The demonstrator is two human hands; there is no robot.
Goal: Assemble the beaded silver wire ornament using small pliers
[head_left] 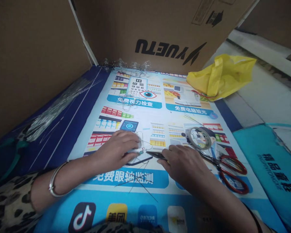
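Note:
My left hand [124, 145] is closed, its thumb and fingertips pinching a thin bent-wire piece [147, 144] with small beads. A teal bead [141, 152] shows just off the thumb tip. My right hand [181, 161] is wrapped round a pair of pliers [155, 154]; their dark, narrow jaws point left, close to the wire. Most of the handles are hidden in the palm. Several loose wires [138, 179] lie crossed on the printed poster [157, 197] below the hands.
Red-handled scissors [232, 171] and a clear ring-shaped roll [200, 138] lie right. A yellow bag [220, 77] and teal bag [266, 161] sit beyond. Left are a wire bundle [55, 106] and green-handled pliers [16, 150]. Wire pieces [126, 65] stand before the cardboard wall [135, 26].

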